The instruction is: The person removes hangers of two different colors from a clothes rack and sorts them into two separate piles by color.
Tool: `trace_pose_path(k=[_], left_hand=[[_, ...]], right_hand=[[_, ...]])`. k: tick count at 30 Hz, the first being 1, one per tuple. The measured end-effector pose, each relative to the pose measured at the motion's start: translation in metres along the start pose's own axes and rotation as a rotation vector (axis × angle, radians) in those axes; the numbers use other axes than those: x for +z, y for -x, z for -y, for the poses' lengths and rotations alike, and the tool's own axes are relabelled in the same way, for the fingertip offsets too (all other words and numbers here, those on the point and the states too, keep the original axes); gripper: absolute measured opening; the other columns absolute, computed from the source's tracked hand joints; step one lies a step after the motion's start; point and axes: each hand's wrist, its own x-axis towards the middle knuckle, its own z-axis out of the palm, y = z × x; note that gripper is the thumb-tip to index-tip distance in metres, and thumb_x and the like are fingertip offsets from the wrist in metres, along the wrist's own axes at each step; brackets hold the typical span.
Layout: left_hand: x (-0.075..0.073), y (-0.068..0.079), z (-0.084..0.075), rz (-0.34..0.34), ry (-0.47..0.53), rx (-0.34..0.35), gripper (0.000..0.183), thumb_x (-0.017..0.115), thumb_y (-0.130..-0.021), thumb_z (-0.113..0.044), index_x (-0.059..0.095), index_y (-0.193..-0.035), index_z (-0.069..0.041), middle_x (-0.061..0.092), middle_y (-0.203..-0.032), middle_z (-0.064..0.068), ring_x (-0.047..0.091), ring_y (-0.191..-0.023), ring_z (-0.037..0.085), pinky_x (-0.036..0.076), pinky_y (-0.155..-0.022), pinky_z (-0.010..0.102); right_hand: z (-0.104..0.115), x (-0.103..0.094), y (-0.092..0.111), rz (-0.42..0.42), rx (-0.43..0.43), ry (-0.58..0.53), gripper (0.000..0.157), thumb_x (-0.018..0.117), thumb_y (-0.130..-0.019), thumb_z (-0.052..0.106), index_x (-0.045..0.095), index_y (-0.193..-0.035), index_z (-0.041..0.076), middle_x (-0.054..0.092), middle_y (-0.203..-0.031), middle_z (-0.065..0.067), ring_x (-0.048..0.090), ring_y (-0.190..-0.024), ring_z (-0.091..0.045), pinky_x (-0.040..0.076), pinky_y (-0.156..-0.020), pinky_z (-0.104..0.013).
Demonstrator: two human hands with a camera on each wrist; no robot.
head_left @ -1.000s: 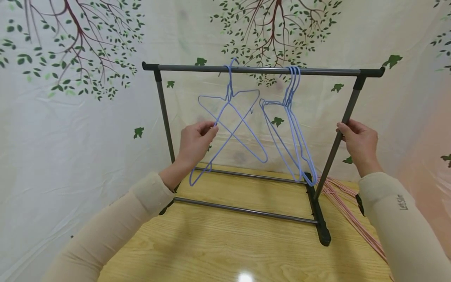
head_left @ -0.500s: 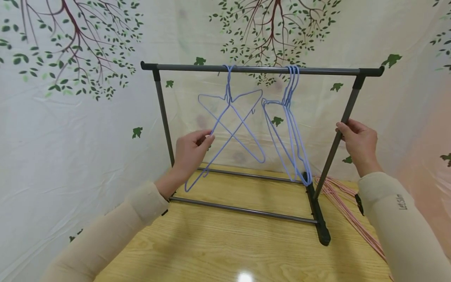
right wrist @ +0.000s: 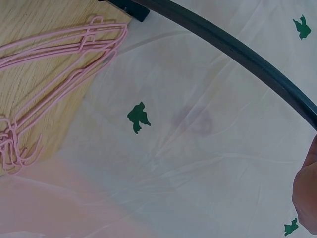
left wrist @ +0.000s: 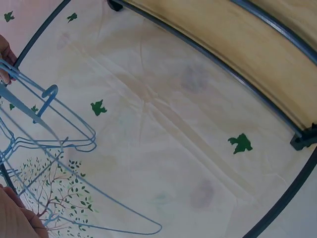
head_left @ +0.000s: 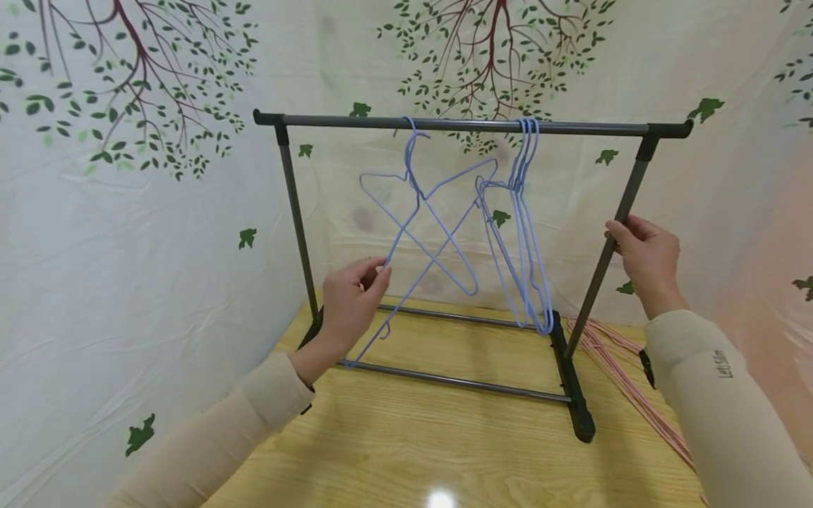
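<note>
My left hand pinches a blue wire hanger by its left arm. This hanger tilts, its left end low, and its hook shows in front of and below the rail. Just behind it, a second blue hanger hangs from the rail. To the right, several more blue hangers hang bunched together; the tilted one's raised end overlaps their edge. With thumb and fingers, my right hand grips the rack's right post. In the right wrist view only part of that hand shows.
The dark metal clothes rack stands on a wood-grain table, with two low crossbars joining its feet. Pink hangers lie in a pile beyond the right foot. A pale cloth printed with trees and leaves hangs close behind.
The pinched hanger's hook, above the rail a second ago, has come down in front of it. My left hand has moved lower, tilting the hanger. The right hand has stayed on the post.
</note>
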Motion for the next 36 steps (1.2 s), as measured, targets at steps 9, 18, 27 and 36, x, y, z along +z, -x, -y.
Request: trace_pose_path(k=[9, 18, 27, 36], left_hand=[[0.014, 0.027, 0.009, -0.065, 0.015, 0.044, 0.013, 0.070, -0.090, -0.007, 0.075, -0.101, -0.002, 0.060, -0.064, 0.000, 0.049, -0.052, 0.009, 0.038, -0.049, 0.020], [0.020, 0.045, 0.020, -0.075, 0.017, 0.084, 0.010, 0.072, -0.087, -0.003, 0.074, -0.096, -0.001, 0.063, -0.069, 0.002, 0.054, -0.058, 0.011, 0.041, -0.049, 0.019], [0.020, 0.060, 0.037, -0.080, -0.056, 0.208, 0.011, 0.071, -0.084, 0.001, 0.075, -0.095, -0.001, 0.065, -0.072, 0.005, 0.057, -0.059, 0.014, 0.047, -0.051, 0.025], [0.007, 0.078, 0.052, -0.065, -0.122, 0.275, 0.015, 0.072, -0.081, 0.004, 0.074, -0.095, -0.002, 0.063, -0.072, 0.003, 0.056, -0.059, 0.014, 0.046, -0.052, 0.026]], right_hand=[[-0.001, 0.001, -0.002, -0.001, 0.007, -0.009, 0.061, 0.064, -0.092, 0.048, 0.056, -0.142, 0.013, 0.067, -0.110, 0.011, 0.062, -0.099, -0.004, 0.049, -0.088, -0.016], [-0.002, 0.001, -0.005, 0.001, -0.006, -0.026, 0.061, 0.065, -0.092, 0.047, 0.057, -0.141, 0.012, 0.067, -0.108, 0.012, 0.063, -0.098, -0.003, 0.049, -0.088, -0.016], [-0.002, 0.002, -0.005, -0.005, 0.001, -0.017, 0.060, 0.064, -0.092, 0.047, 0.057, -0.141, 0.012, 0.067, -0.110, 0.011, 0.063, -0.098, -0.003, 0.048, -0.090, -0.017], [-0.002, 0.002, -0.005, -0.005, -0.004, -0.003, 0.059, 0.063, -0.093, 0.047, 0.057, -0.141, 0.013, 0.067, -0.110, 0.011, 0.063, -0.097, -0.003, 0.048, -0.092, -0.019]])
